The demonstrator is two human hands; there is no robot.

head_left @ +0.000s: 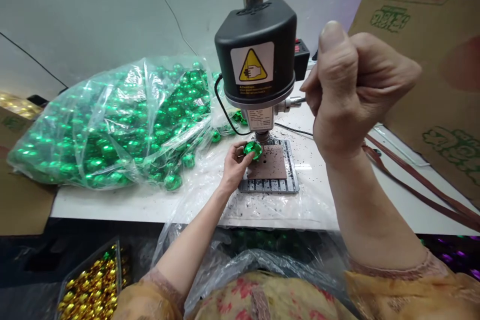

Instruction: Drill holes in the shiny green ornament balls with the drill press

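My left hand (237,161) pinches a shiny green faceted ball (253,150) just below the chuck of a black drill press (257,45). Under the ball lies a brown square plate (273,162) with a small dark hole, on a slotted metal base (269,187) strewn with dark shavings. Raised at the right of the machine, my right hand (348,85) is closed around the end of the feed handle (294,102); most of the handle is hidden by the fingers.
A clear bag of green balls (123,125) lies at the left, with loose ones at its mouth. Cardboard boxes (423,75) flank the table (112,206). Brown straps (416,180) lie at the right. Gold balls (90,285) fill a bin at the lower left; plastic sheeting hangs in front.
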